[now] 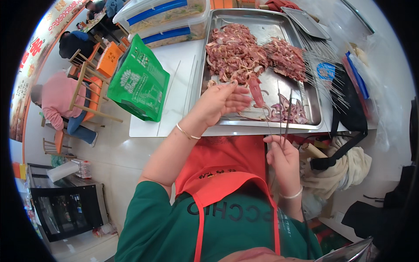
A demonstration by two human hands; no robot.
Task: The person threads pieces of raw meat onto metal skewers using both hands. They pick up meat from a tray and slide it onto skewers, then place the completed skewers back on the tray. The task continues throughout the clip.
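My right hand point(283, 154) grips several thin metal skewers point(289, 111) in front of the tray's near edge. One of them carries a strip of raw meat point(256, 91) near its far end; the others look bare. Just left of that strip is my left hand point(227, 100), palm turned towards it, fingers spread and nothing visible in them. Beneath lies a steel tray point(229, 123) with a large heap of cut raw meat point(234, 52). Loaded meat skewers point(288, 59) are piled at its right side. Sliced red onion point(288, 110) sits in the near right corner.
Left of the tray stands a green pouch point(140, 80), with two stacked lidded plastic boxes point(167, 21) behind it. Bare skewer ends point(322, 49) stick out past the right rim, near a black strap point(350, 98) and plastic bags. People sit on chairs point(93, 95) at far left.
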